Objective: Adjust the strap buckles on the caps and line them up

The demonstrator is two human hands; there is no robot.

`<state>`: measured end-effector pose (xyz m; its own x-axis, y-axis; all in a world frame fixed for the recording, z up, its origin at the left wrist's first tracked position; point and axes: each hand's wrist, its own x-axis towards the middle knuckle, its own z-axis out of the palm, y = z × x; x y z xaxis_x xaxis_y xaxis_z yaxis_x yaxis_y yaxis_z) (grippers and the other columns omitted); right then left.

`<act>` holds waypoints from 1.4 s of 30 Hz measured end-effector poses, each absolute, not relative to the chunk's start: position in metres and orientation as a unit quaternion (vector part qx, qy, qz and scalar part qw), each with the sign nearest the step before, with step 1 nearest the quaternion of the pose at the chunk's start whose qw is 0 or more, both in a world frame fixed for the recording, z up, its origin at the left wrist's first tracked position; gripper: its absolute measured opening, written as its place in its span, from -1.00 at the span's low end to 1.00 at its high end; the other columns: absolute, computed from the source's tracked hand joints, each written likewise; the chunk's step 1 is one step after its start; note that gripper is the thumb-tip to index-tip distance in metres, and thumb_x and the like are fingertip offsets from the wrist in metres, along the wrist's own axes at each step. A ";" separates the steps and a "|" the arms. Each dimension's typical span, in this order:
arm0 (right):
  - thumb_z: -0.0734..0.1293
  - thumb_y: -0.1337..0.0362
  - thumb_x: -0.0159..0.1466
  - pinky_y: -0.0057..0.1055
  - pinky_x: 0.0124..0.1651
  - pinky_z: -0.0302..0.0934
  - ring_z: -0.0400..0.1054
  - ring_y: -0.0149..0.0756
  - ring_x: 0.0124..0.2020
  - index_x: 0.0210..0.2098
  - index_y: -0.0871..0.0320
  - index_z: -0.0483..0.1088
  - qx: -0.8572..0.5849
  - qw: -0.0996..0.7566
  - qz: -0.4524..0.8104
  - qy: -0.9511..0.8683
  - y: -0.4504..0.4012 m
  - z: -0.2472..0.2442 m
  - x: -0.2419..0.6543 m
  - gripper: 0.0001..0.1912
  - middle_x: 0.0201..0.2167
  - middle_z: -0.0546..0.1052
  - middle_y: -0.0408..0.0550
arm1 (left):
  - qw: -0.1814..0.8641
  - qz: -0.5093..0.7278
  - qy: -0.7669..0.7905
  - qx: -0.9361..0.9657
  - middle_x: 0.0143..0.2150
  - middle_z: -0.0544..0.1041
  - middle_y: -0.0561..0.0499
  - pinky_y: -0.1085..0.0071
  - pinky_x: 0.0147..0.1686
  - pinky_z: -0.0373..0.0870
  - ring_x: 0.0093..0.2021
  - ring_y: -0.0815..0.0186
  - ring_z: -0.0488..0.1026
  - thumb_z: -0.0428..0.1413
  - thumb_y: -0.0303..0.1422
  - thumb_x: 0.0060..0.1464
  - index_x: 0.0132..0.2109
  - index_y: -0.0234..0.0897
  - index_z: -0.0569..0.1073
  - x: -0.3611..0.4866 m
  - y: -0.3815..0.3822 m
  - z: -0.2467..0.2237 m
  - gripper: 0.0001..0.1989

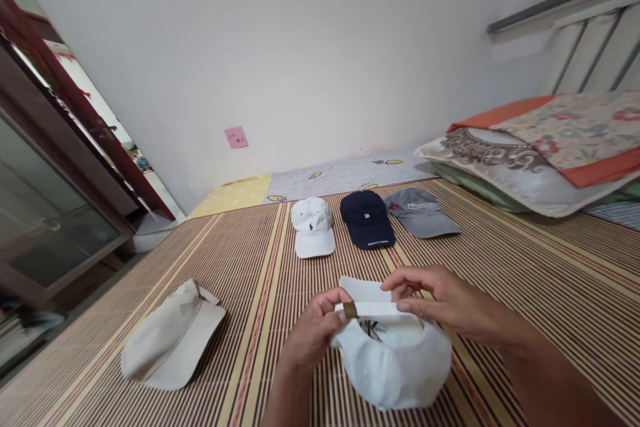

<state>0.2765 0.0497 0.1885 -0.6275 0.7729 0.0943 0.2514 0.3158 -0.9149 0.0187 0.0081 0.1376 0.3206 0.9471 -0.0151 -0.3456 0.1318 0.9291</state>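
A white cap point(395, 373) lies at the front of the striped mat with its back opening facing up and its brim pointing away from me. My left hand point(317, 323) pinches the left end of its back strap, beside a brown metal buckle point(350, 310). At the strap's right end, my right hand point(435, 297) has its thumb and fingers on the strap. Dark lettering shows through the opening. To the left a beige cap point(167, 340) rests on its side, apart from both hands.
Farther back sit a white cap with a small dark logo point(313, 227), a navy cap point(367, 219) and a grey cap point(421, 212) in a row. Pillows point(540, 147) are piled at the right. The striped mat point(250, 307) reaches toward the wall, which bears a pink note point(236, 137).
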 end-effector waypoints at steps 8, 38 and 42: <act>0.39 -0.01 0.33 -0.26 -0.07 0.29 0.46 -0.14 -0.11 -0.01 0.12 0.53 -0.336 0.252 0.516 -0.746 0.051 0.184 0.284 -0.62 -0.13 0.61 0.00 | 0.670 0.512 0.352 0.406 -0.57 0.40 0.12 0.55 -0.58 0.03 -0.60 0.52 0.17 0.41 -0.30 -0.16 -0.43 -0.32 0.45 0.023 0.008 0.146 -0.71; 0.41 -0.02 0.31 -0.38 -0.35 0.22 0.42 -0.33 -0.52 -0.25 0.13 0.50 -0.292 0.266 0.585 -0.709 0.057 0.176 0.268 -0.68 -0.56 0.53 -0.19 | 0.694 0.480 0.316 0.434 -0.55 0.41 0.09 0.52 -0.58 0.06 -0.60 0.50 0.20 0.46 -0.06 -0.14 -0.35 -0.36 0.52 0.020 0.008 0.140 -0.54; 0.43 -0.04 0.28 -0.46 -0.50 0.05 0.22 -0.47 -0.65 -0.25 0.14 0.51 -0.303 0.259 0.599 -0.695 0.057 0.174 0.266 -0.66 -0.62 0.40 -0.29 | 0.696 0.480 0.317 0.430 -0.54 0.43 0.09 0.53 -0.58 0.08 -0.60 0.50 0.23 0.46 -0.09 -0.13 -0.35 -0.36 0.54 0.020 0.008 0.137 -0.57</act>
